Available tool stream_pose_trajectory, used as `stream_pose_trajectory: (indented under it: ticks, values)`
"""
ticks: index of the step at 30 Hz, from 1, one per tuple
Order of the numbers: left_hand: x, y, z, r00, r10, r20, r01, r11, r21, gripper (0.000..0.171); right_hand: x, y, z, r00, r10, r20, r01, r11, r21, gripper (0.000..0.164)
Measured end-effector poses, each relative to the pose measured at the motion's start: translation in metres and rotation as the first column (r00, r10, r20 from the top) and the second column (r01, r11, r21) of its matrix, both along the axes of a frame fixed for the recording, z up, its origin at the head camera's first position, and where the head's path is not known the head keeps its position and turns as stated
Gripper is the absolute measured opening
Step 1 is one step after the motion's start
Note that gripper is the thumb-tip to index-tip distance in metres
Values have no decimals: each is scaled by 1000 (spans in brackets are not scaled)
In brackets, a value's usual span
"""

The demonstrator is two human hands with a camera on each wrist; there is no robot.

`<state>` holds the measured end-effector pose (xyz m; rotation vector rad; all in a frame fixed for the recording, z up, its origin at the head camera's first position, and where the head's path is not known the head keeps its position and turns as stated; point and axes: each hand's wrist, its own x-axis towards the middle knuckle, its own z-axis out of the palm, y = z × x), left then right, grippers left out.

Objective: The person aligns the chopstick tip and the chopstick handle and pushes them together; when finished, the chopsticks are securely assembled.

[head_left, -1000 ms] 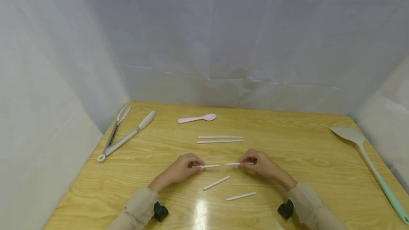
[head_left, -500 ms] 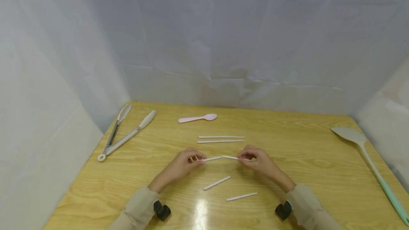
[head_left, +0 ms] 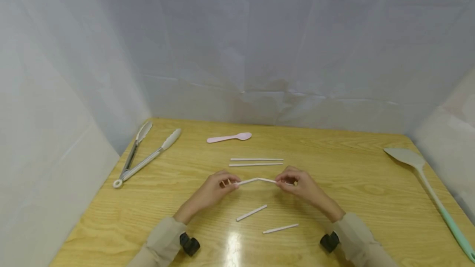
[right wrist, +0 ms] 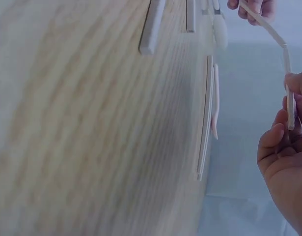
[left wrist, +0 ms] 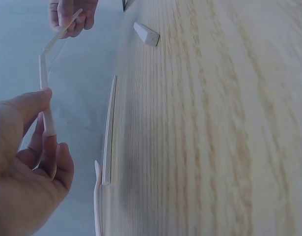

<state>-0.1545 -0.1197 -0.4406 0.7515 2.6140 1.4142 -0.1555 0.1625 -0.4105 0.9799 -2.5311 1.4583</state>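
Note:
My left hand [head_left: 214, 189] pinches one short white chopstick half [left wrist: 43, 73] between thumb and fingers. Opposite it, my right hand [head_left: 302, 185] pinches a second chopstick half [right wrist: 288, 61] the same way. The inner ends of the two halves meet midway between the hands, forming a shallow bend that peaks away from me. Both wrist views show them held above the table. In front of the hands lie two more short pieces, one slanted [head_left: 251, 212] and one nearer the right wrist [head_left: 280, 228]. Beyond the hands, a pair of long thin chopsticks [head_left: 256, 164] lies side by side.
A pink spoon [head_left: 243, 136] lies near the back of the wooden table [head_left: 334, 151]. Spread metal tongs [head_left: 144, 162] occupy the left side. Along the right edge lies a spatula [head_left: 408, 158] with a green handle. Pale sheeting [head_left: 237, 52] hangs behind and at both sides.
Both hands have risen slightly away from me and brought the two chopstick halves together. Their inner ends were apart a second ago and now meet at an angle.

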Motion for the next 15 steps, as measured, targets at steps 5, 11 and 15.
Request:
stream_pose_trajectory:
  ticks: [5,11,15]
  values:
    - [1,-1,1,1000,-8,-22,8,1000,-12,18,0,1,3,1000,14,23,-14,999,31,6]
    - [1,-1,2,999,-4,-48,3,1000,-14,16,0,1,2,998,11,61,-13,999,36,6]
    - [2,-1,3,999,8,-52,-8,1000,-8,17,0,-1,3,998,-1,59,-1,999,34,6]
